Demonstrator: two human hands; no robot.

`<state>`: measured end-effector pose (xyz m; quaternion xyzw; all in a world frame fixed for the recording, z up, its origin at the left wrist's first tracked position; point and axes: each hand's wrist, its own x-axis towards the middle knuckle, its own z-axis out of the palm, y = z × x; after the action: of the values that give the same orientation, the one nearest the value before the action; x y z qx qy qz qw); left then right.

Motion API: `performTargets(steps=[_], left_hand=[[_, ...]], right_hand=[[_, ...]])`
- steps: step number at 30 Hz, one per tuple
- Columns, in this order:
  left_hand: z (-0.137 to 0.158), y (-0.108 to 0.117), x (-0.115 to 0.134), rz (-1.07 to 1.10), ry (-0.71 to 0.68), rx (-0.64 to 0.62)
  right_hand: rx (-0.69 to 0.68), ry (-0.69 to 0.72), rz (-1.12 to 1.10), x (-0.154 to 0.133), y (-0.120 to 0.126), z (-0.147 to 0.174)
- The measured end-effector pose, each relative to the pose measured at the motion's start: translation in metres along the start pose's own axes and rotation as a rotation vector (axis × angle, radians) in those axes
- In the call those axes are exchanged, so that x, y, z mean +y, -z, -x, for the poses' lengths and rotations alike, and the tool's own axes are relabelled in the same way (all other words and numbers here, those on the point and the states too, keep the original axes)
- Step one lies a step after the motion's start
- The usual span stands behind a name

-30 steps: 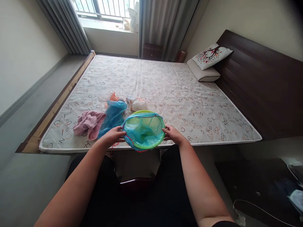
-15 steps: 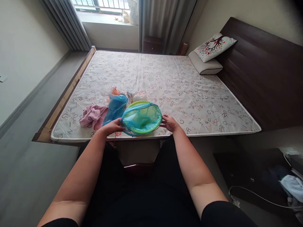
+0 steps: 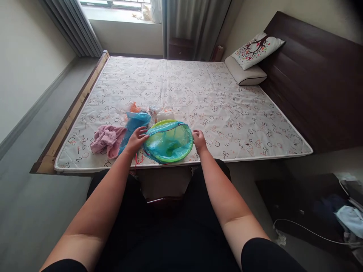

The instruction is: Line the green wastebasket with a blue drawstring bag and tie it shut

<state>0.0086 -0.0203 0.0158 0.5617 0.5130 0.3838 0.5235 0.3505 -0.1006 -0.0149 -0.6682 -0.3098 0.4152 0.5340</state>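
A green round bin (image 3: 170,149) sits at the mattress (image 3: 221,109) edge. A blue plastic bag (image 3: 161,132) lines its rim.

Home bedroom, mattress (image 3: 198,94), pillow (image 3: 256,46), curtains (image 3: 195,22)

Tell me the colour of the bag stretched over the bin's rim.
Translucent blue bag with a red drawstring, over a green bin. Seen in the head view.

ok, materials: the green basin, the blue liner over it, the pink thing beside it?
Green basin: looks like smooth moulded plastic, rigid rim. Blue liner: thin translucent plastic film, wrinkled, green showing through. Pink cloth: soft fabric, probably terry or fleece, matte and crumpled.
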Motion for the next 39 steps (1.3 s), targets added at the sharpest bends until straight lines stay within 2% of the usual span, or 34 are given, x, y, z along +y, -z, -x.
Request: performTargets(steps=[3,5,8,11,15,18,20,22,25,30,33,36,39], left_hand=[[-0.01,-0.012,-0.001,-0.137,-0.026,-0.004],[-0.018,-0.014,-0.001,-0.232,-0.048,0.09],[-0.033,-0.009,0.0,-0.31,-0.102,0.219],[-0.047,-0.002,0.0,-0.317,-0.067,0.23],[-0.061,0.006,-0.004,-0.153,0.1,0.256],[-0.067,0.015,-0.008,-0.017,0.239,0.37],[-0.066,0.021,-0.01,0.012,0.257,0.471],[-0.06,0.025,-0.009,-0.001,0.218,0.514],[-0.046,0.024,-0.003,-0.09,0.158,0.433],[-0.031,0.014,0.005,-0.433,0.13,0.259],[-0.036,0.009,0.008,-0.565,0.085,0.208],[-0.044,0.007,0.01,-0.652,0.003,0.149],[-0.049,0.006,0.011,-0.691,-0.049,0.122]], right_hand=[[-0.073,0.039,-0.095,0.002,-0.01,0.001],[-0.144,0.03,-0.114,0.004,-0.012,0.003],[-0.267,0.048,-0.092,0.003,-0.009,0.006],[-0.372,0.061,-0.08,0.003,-0.01,0.009],[-0.29,0.073,-0.086,0.004,-0.032,0.007],[-0.195,0.073,-0.066,0.001,-0.053,0.003],[-0.16,0.061,-0.044,-0.003,-0.064,-0.001],[-0.129,0.042,-0.02,-0.008,-0.071,-0.004],[-0.086,0.031,0.028,-0.014,-0.079,-0.009],[-0.025,0.046,0.205,-0.024,-0.085,-0.024],[0.052,0.159,0.381,-0.04,-0.087,-0.044],[-0.043,0.313,0.601,-0.062,-0.092,-0.072],[-0.143,0.348,0.781,-0.081,-0.1,-0.102]])
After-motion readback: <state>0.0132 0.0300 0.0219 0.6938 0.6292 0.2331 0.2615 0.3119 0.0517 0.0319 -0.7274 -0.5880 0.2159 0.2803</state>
